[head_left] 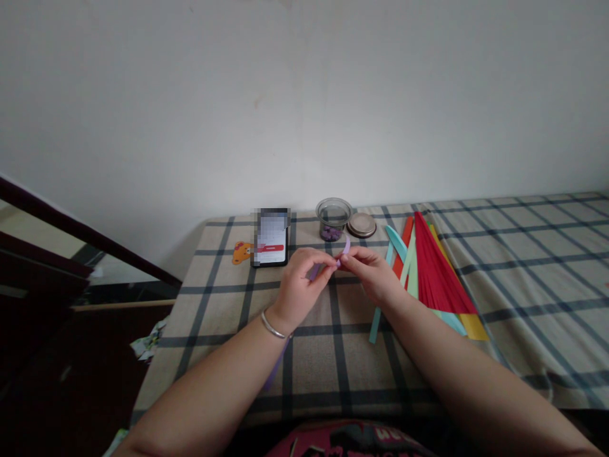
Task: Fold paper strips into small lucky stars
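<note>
Both my hands meet over the checked cloth and pinch one long purple paper strip (346,247). My left hand (301,284) is closed on the strip's lower part; the strip trails down under my left wrist, which wears a silver bangle. My right hand (372,271) pinches the strip's upper end, which curls up above my fingers. A clear plastic jar (333,219) holding small purple pieces stands just beyond my hands, its round lid (361,225) lying beside it.
A phone (271,237) lies left of the jar with an orange bear sticker (242,252) beside it. A fan of coloured paper strips (435,273) in red, yellow, teal and orange lies to the right. The table's left edge (162,343) drops to a dark floor.
</note>
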`<state>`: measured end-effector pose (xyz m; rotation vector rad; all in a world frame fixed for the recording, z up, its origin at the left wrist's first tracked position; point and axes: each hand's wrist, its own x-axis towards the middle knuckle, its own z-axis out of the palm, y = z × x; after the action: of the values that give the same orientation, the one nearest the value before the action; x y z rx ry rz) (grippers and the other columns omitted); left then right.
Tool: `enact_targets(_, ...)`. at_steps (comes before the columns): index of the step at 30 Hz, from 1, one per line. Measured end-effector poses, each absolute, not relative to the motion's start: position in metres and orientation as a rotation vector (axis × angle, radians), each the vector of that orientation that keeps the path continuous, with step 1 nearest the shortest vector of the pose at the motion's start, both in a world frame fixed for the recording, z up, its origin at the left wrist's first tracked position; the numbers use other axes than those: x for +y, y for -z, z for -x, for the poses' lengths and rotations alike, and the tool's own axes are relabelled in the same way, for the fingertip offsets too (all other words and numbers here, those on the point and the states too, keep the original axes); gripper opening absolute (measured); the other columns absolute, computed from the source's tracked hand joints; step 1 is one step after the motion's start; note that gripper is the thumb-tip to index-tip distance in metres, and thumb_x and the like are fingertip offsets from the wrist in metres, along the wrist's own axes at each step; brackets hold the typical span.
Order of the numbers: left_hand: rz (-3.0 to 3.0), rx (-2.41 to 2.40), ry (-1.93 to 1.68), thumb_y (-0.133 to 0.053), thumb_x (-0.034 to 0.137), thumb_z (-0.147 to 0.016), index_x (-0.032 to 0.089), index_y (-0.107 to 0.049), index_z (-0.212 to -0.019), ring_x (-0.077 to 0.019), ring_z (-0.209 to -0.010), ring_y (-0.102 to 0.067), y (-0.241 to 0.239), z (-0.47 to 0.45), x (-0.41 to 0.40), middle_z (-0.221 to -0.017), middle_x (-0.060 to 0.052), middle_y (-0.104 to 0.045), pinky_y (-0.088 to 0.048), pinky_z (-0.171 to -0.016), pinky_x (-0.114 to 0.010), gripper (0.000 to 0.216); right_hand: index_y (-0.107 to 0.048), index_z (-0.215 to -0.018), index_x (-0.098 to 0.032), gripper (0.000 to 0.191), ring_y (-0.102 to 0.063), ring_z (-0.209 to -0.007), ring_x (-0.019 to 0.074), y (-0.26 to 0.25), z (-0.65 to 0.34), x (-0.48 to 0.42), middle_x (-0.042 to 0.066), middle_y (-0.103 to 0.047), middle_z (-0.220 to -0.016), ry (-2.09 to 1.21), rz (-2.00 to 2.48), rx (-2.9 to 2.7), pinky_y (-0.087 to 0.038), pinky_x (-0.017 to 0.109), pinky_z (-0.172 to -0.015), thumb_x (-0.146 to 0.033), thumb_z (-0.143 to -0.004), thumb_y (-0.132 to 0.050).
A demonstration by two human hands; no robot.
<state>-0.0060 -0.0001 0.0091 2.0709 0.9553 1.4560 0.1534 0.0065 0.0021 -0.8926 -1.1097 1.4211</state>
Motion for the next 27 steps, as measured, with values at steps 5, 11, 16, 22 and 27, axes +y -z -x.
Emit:
enact_targets(5,-2.164,0.909,-1.508,-0.063,0.016,-0.081,0.021,-0.064,-0.082,-0.0164,-0.086,-0.061,-0.014,0.007,-0.001,-0.084,-0.003,-0.067,-0.049,-0.081,-0.034,0.006,-0.064,-0.063,-0.021,0.025,-0.055,-0.060,0.0107,-0.003,-0.153,0.006,-0.004,-0.061,-0.061,-1.555,0.871,-1.043,-0.048,0.026,-0.066,-0.040,-0.060,-0.080)
enact_targets(11,-2.088,0.965,-1.506,-0.065,0.021,-0.080,0.021,-0.065,-0.084,-0.0167,-0.087,-0.060,-0.009,0.007,0.000,-0.089,-0.004,-0.065,-0.050,-0.081,-0.033,0.005,-0.064,-0.069,-0.020,0.026,-0.057,-0.063,0.0106,-0.008,-0.152,0.004,-0.003,-0.063,-0.067,-1.671,0.848,-0.977,-0.049,0.026,-0.066,-0.036,-0.058,-0.081)
enact_targets(16,-1.747,0.966,-1.381,-0.065,0.027,-0.079,0.018,-0.060,-0.090,-0.0146,-0.081,-0.063,-0.003,0.002,0.001,-0.088,-0.004,-0.063,-0.053,-0.074,-0.028,0.016,-0.063,-0.069,-0.019,0.025,-0.056,-0.065,0.0111,-0.008,-0.152,0.004,-0.002,-0.062,-0.068,-1.623,0.845,-1.004,-0.047,0.025,-0.066,-0.036,-0.059,-0.080)
enact_targets(22,-1.607,0.929,-1.282,-0.063,0.030,-0.080,0.018,-0.062,-0.091,-0.0152,-0.081,-0.066,-0.002,-0.001,0.001,-0.090,-0.004,-0.069,-0.055,-0.075,-0.028,0.017,-0.061,-0.067,-0.020,0.025,-0.056,-0.064,0.0125,-0.005,-0.151,0.006,-0.002,-0.062,-0.066,-1.476,0.922,-1.013,-0.046,0.028,-0.067,-0.035,-0.059,-0.080)
enact_targets(27,-1.597,0.932,-1.273,-0.065,0.028,-0.078,0.017,-0.062,-0.092,-0.0154,-0.081,-0.067,-0.002,-0.001,0.001,-0.089,-0.005,-0.069,-0.056,-0.075,-0.028,0.017,-0.059,-0.069,-0.021,0.025,-0.055,-0.064,0.0130,-0.004,-0.150,0.006,-0.003,-0.061,-0.066,-1.320,0.952,-1.084,-0.045,0.029,-0.066,-0.032,-0.060,-0.079)
